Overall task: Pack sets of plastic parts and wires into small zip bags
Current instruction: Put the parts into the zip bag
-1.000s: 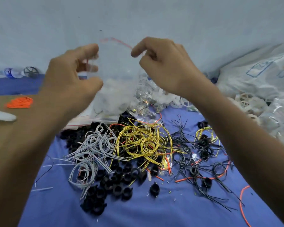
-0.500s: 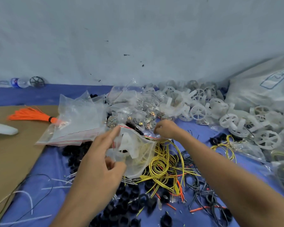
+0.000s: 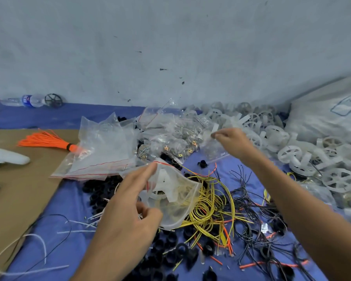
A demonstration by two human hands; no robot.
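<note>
The left hand [image 3: 130, 209] sits at about 7 o'clock from the middle of the scene. It pinches a small zip bag [image 3: 176, 199] between the thumb and the fingers, with the forefinger stretched along the red-striped mouth. A white plastic part [image 3: 162, 185] shows through the film. The bag hangs just over the yellow wires [image 3: 209, 205], which spread from it toward 4 o'clock on the blue cloth [image 3: 73, 201].

The right hand [image 3: 233, 142] is up at 2 o'clock from the bag, well apart from it. Its fingers are curled and its fingertips are nipped on the top edge of a second bag [image 3: 217, 149], which droops below them.

Black wires [image 3: 249, 199] tangle at 3 o'clock and black parts [image 3: 170, 240] lie heaped at 6 o'clock. White wheels [image 3: 292, 157] are piled at 2 to 3 o'clock, beyond the right wrist. A stack of empty bags [image 3: 101, 151] lies at 10 o'clock, overlapping the cardboard [image 3: 18, 195]. An orange bundle [image 3: 45, 139] lies at 9 o'clock from the stack.
</note>
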